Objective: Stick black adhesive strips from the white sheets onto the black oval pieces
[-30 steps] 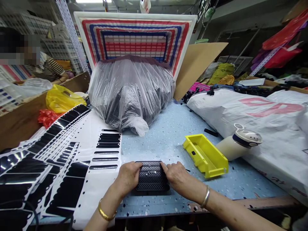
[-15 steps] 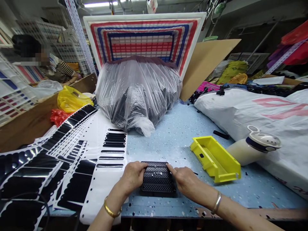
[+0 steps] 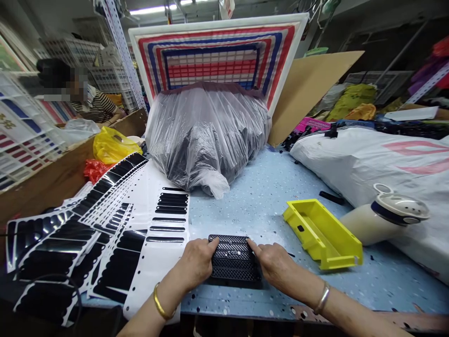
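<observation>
A black grille-patterned plastic part (image 3: 234,259) lies on the blue speckled table (image 3: 256,206) near its front edge. My left hand (image 3: 196,266) grips its left side with curled fingers. My right hand (image 3: 275,267) holds its right side, the forefinger pressing on the top right corner. White backing sheets of black adhesive strips (image 3: 164,220) lie just to the left of the part. Each of my wrists wears a bangle.
A yellow plastic tray (image 3: 322,234) sits right of the part, with a white lint shaver (image 3: 384,217) beyond it. A big clear bag of black parts (image 3: 206,135) stands behind, and a white sack (image 3: 372,159) at right. Another person sits at far left.
My head has turned slightly left, so everything slid right in view. Both hands stay on the black part, fingers shifting only a little.
</observation>
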`<move>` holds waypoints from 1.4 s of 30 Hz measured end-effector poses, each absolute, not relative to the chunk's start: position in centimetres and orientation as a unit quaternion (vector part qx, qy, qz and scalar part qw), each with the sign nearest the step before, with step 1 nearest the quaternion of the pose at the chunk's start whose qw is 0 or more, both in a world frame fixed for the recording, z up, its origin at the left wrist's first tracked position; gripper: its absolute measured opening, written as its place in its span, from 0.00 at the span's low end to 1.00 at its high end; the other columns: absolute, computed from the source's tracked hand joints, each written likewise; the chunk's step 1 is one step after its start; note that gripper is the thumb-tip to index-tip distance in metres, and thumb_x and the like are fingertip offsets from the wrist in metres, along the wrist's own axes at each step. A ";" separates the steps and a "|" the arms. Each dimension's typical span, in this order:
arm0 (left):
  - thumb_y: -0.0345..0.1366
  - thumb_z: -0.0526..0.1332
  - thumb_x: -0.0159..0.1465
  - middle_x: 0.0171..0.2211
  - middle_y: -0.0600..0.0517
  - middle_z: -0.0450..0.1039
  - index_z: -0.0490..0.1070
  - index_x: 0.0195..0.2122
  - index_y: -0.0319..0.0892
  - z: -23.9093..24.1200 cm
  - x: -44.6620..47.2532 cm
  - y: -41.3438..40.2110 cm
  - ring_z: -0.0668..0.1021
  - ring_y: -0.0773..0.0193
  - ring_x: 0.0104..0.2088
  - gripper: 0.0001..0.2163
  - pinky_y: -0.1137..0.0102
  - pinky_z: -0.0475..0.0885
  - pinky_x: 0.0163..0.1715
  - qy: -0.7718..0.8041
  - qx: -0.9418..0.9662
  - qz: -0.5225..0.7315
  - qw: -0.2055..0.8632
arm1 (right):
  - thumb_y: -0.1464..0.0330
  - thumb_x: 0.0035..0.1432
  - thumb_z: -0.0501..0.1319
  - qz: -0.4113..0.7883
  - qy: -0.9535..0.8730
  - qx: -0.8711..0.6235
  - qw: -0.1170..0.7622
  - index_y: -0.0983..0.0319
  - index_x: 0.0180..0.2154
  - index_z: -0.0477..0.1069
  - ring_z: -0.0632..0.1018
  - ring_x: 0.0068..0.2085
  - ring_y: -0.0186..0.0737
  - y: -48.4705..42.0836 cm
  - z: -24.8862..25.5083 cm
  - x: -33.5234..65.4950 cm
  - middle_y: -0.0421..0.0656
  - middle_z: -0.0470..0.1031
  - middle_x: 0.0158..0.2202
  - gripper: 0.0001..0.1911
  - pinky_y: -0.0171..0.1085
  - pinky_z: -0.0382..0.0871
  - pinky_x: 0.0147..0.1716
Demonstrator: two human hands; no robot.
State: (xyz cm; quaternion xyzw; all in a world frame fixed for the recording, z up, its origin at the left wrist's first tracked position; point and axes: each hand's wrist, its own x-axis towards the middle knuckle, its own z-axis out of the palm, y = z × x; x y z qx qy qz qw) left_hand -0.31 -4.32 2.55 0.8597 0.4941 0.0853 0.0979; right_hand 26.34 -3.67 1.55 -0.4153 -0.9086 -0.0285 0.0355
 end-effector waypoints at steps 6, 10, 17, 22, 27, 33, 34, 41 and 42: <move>0.17 0.53 0.54 0.33 0.45 0.77 0.69 0.58 0.43 2.2 -1.6 -4.3 0.79 0.56 0.33 0.31 0.64 0.76 0.34 0.501 0.862 0.046 0.065 | 0.82 0.46 0.50 -0.029 -0.910 -0.413 0.035 0.73 0.56 0.68 0.74 0.24 0.40 -3.8 1.7 26.3 0.48 0.78 0.26 0.33 0.39 0.52 0.27; 0.15 0.52 0.53 0.32 0.47 0.77 0.68 0.60 0.45 1.0 -2.6 -4.1 0.79 0.57 0.32 0.33 0.63 0.77 0.33 0.509 0.855 0.076 0.062 | 0.83 0.45 0.51 -0.033 -0.908 -0.417 0.030 0.72 0.55 0.69 0.74 0.24 0.40 -3.8 1.6 26.1 0.48 0.78 0.27 0.33 0.39 0.53 0.27; 0.18 0.52 0.57 0.38 0.45 0.82 0.65 0.63 0.42 -0.6 -3.2 -4.4 0.83 0.56 0.36 0.32 0.62 0.79 0.37 0.495 0.837 0.160 0.168 | 0.83 0.48 0.50 -0.024 -0.904 -0.427 -0.011 0.71 0.55 0.69 0.76 0.26 0.42 -3.7 2.0 26.0 0.49 0.79 0.29 0.31 0.40 0.56 0.28; 0.20 0.49 0.61 0.43 0.46 0.82 0.64 0.64 0.45 -0.2 -3.8 -4.6 0.84 0.60 0.37 0.30 0.66 0.78 0.38 0.490 0.811 0.204 0.247 | 0.82 0.48 0.50 -0.012 -0.903 -0.429 -0.029 0.72 0.58 0.66 0.77 0.27 0.44 -3.7 2.1 26.0 0.50 0.79 0.29 0.33 0.40 0.57 0.27; 0.19 0.50 0.60 0.39 0.47 0.83 0.62 0.65 0.44 -0.1 -3.6 -4.3 0.83 0.60 0.35 0.31 0.65 0.78 0.37 0.480 0.833 0.181 0.207 | 0.82 0.48 0.51 -0.005 -0.904 -0.427 -0.005 0.70 0.54 0.69 0.75 0.26 0.41 -3.7 2.2 25.9 0.50 0.79 0.29 0.30 0.39 0.57 0.28; 0.18 0.52 0.56 0.34 0.44 0.82 0.65 0.62 0.39 1.2 -3.0 -3.9 0.82 0.54 0.32 0.32 0.61 0.79 0.34 0.479 0.869 0.074 0.103 | 0.83 0.47 0.51 -0.009 -0.905 -0.425 0.018 0.70 0.50 0.71 0.73 0.24 0.39 -3.8 2.5 25.9 0.49 0.78 0.28 0.27 0.39 0.53 0.27; 0.18 0.52 0.55 0.34 0.44 0.82 0.65 0.62 0.38 1.4 -2.9 -3.8 0.82 0.54 0.32 0.32 0.62 0.79 0.34 0.476 0.870 0.069 0.106 | 0.83 0.47 0.51 -0.007 -0.905 -0.425 0.015 0.70 0.50 0.71 0.73 0.24 0.40 -3.8 2.6 25.8 0.49 0.78 0.28 0.27 0.39 0.52 0.27; 0.17 0.52 0.56 0.34 0.47 0.82 0.71 0.57 0.45 2.4 -3.3 -2.9 0.82 0.57 0.33 0.30 0.65 0.77 0.35 0.471 0.870 0.083 0.119 | 0.83 0.48 0.51 0.007 -0.904 -0.427 -0.002 0.70 0.50 0.72 0.74 0.25 0.41 -3.8 3.3 25.5 0.50 0.79 0.29 0.27 0.39 0.54 0.27; 0.17 0.52 0.56 0.34 0.47 0.82 0.71 0.58 0.46 2.4 -3.4 -2.8 0.82 0.57 0.33 0.30 0.66 0.77 0.34 0.471 0.871 0.078 0.116 | 0.83 0.48 0.51 0.008 -0.904 -0.427 0.000 0.70 0.50 0.71 0.74 0.25 0.41 -3.8 3.3 25.6 0.50 0.79 0.29 0.27 0.39 0.54 0.27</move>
